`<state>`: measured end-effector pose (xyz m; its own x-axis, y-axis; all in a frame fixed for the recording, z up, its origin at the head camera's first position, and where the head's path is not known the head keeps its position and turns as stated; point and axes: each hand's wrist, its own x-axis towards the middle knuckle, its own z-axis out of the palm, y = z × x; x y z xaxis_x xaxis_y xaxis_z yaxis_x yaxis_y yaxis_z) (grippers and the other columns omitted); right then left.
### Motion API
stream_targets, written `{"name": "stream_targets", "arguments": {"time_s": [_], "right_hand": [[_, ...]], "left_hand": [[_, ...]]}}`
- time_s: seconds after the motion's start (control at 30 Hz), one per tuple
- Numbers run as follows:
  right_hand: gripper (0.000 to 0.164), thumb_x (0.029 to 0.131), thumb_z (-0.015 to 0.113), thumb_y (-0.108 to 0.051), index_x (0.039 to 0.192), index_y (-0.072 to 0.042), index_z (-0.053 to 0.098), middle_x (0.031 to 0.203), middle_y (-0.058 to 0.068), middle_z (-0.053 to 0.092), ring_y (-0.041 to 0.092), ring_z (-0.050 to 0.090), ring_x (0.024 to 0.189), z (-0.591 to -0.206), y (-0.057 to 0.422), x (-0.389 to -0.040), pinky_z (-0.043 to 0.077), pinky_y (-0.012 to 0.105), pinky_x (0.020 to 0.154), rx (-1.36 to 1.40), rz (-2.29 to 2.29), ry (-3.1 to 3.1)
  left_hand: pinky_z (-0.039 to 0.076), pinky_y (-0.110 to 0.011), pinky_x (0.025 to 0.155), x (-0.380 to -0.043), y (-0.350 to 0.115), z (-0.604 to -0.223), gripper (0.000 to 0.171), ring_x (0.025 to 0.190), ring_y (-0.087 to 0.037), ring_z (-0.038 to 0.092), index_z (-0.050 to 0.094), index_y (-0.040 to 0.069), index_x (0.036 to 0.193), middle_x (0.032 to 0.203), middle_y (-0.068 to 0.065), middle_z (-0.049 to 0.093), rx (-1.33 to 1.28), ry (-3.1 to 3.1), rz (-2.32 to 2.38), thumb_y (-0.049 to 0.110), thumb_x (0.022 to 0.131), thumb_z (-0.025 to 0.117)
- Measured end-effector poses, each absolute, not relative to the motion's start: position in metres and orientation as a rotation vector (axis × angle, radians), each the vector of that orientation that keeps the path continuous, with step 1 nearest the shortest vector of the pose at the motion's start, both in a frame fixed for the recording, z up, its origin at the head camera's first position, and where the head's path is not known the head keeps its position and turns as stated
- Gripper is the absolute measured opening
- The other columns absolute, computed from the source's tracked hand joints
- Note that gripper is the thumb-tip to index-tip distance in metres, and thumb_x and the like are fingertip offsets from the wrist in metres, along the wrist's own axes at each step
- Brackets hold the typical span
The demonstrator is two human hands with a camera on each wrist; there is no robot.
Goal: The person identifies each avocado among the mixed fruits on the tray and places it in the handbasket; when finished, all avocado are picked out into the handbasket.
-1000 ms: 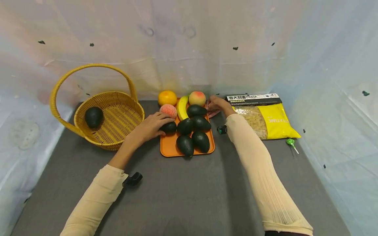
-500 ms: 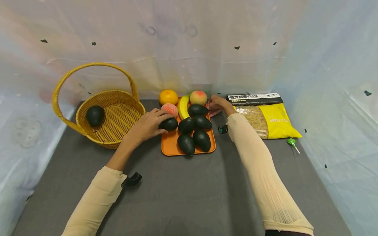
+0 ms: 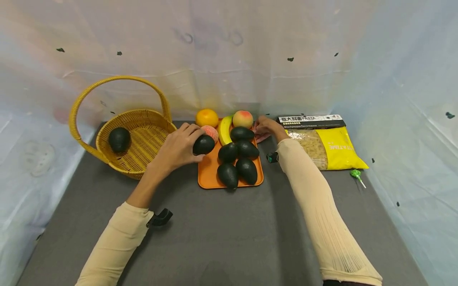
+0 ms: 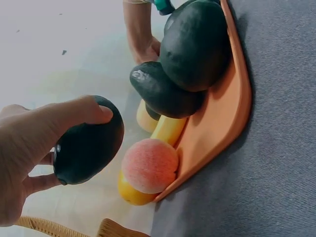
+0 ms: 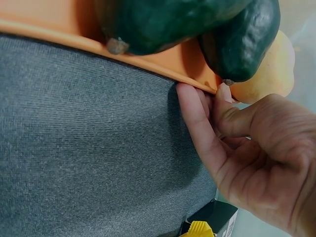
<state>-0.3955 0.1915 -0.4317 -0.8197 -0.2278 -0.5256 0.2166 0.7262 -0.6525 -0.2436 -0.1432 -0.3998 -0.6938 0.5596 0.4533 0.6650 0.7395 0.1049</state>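
Observation:
My left hand [image 3: 179, 147] holds a dark green avocado [image 3: 203, 144] above the left side of the orange tray [image 3: 208, 176]. In the left wrist view the thumb lies across this avocado [image 4: 89, 145], with fingers behind it, and it hangs apart from the fruit. Several more avocados [image 3: 246, 171] lie on the tray beside a banana [image 3: 224, 131], a pink peach [image 3: 211, 133], an orange [image 3: 206, 118] and a yellow-red peach [image 3: 243, 119]. At the tray's far right edge, my right hand [image 3: 266, 127] pinches the rim between thumb and fingers, as the right wrist view shows.
Left of the tray stands a yellow wicker basket [image 3: 157, 135] with a tall handle and one avocado [image 3: 119, 140] inside. To the right are a black pasta box [image 3: 311, 122], a yellow pasta bag [image 3: 336, 149] and a green lollipop [image 3: 356, 174]. A pale curtain [image 3: 229, 59] hangs behind.
My left hand has closed round the avocado on the tray's left side and raised it off the tray. The right hand has stayed at the tray's edge; the view shifted slightly.

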Motion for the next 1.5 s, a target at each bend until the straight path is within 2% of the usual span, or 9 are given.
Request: {"name": "stream_targets", "arguments": {"time_s": [0.13, 0.3, 0.43, 0.7, 0.9, 1.13, 1.33, 1.5], "right_hand": [[0.011, 0.105, 0.052, -0.001, 0.113, 0.002, 0.058, 0.093, 0.018, 0.066, 0.036, 0.076, 0.088, -0.434, 0.191, -0.396, 0.063, 0.049, 0.093, -0.001, -0.992, 2.325], [0.007, 0.104, 0.053, 0.0, 0.108, 0.002, 0.058, 0.089, 0.017, 0.065, 0.03, 0.074, 0.079, -0.436, 0.191, -0.395, 0.065, 0.046, 0.088, -0.004, -0.996, 2.327], [0.004, 0.104, 0.054, 0.001, 0.106, 0.001, 0.057, 0.086, 0.015, 0.064, 0.027, 0.073, 0.076, -0.437, 0.193, -0.394, 0.065, 0.045, 0.086, -0.001, -0.997, 2.324], [0.007, 0.104, 0.052, 0.0, 0.107, 0.001, 0.058, 0.088, 0.016, 0.064, 0.03, 0.074, 0.08, -0.437, 0.194, -0.394, 0.065, 0.046, 0.087, 0.011, -1.0, 2.33], [0.005, 0.105, 0.054, -0.001, 0.107, 0.0, 0.058, 0.089, 0.017, 0.064, 0.03, 0.074, 0.08, -0.439, 0.194, -0.394, 0.065, 0.046, 0.086, 0.005, -1.015, 2.321], [0.005, 0.104, 0.052, 0.0, 0.106, 0.001, 0.057, 0.09, 0.017, 0.064, 0.03, 0.073, 0.081, -0.439, 0.193, -0.395, 0.065, 0.046, 0.086, 0.021, -1.0, 2.328], [0.005, 0.104, 0.052, 0.001, 0.103, 0.001, 0.057, 0.084, 0.015, 0.064, 0.03, 0.073, 0.077, -0.433, 0.191, -0.393, 0.065, 0.048, 0.086, 0.002, -1.015, 2.342], [0.004, 0.105, 0.053, 0.0, 0.105, 0.001, 0.057, 0.086, 0.016, 0.064, 0.028, 0.072, 0.076, -0.433, 0.19, -0.393, 0.065, 0.046, 0.086, -0.005, -1.007, 2.339]], "left_hand": [[0.062, -0.048, 0.077, -0.242, -0.145, -0.397, 0.072, 0.107, -0.035, 0.062, 0.067, 0.004, 0.131, 0.125, -0.017, 0.067, -0.89, -2.523, -0.4, 0.039, 0.073, 0.09], [0.061, -0.049, 0.081, -0.24, -0.145, -0.393, 0.068, 0.11, -0.037, 0.061, 0.066, 0.001, 0.13, 0.125, -0.02, 0.067, -0.856, -2.497, -0.451, 0.032, 0.074, 0.089], [0.06, -0.051, 0.085, -0.238, -0.146, -0.39, 0.067, 0.111, -0.038, 0.061, 0.065, 0.0, 0.13, 0.125, -0.02, 0.067, -0.816, -2.493, -0.481, 0.032, 0.076, 0.088], [0.061, -0.056, 0.077, -0.237, -0.157, -0.384, 0.066, 0.108, -0.037, 0.06, 0.065, 0.003, 0.128, 0.123, -0.019, 0.067, -0.661, -2.499, -0.533, 0.036, 0.075, 0.088], [0.06, -0.06, 0.076, -0.235, -0.168, -0.375, 0.067, 0.112, -0.039, 0.06, 0.065, 0.003, 0.126, 0.125, -0.021, 0.067, -0.541, -2.51, -0.567, 0.037, 0.074, 0.09], [0.057, -0.061, 0.088, -0.237, -0.182, -0.366, 0.067, 0.115, -0.043, 0.06, 0.062, -0.003, 0.127, 0.124, -0.025, 0.065, -0.406, -2.555, -0.63, 0.033, 0.077, 0.089], [0.057, -0.061, 0.085, -0.238, -0.194, -0.357, 0.065, 0.102, -0.043, 0.065, 0.061, -0.003, 0.128, 0.12, -0.024, 0.067, -0.331, -2.568, -0.618, 0.036, 0.082, 0.086], [0.058, -0.061, 0.08, -0.236, -0.205, -0.351, 0.066, 0.096, -0.044, 0.067, 0.062, -0.003, 0.13, 0.117, -0.026, 0.069, -0.28, -2.591, -0.602, 0.039, 0.085, 0.084]]}}
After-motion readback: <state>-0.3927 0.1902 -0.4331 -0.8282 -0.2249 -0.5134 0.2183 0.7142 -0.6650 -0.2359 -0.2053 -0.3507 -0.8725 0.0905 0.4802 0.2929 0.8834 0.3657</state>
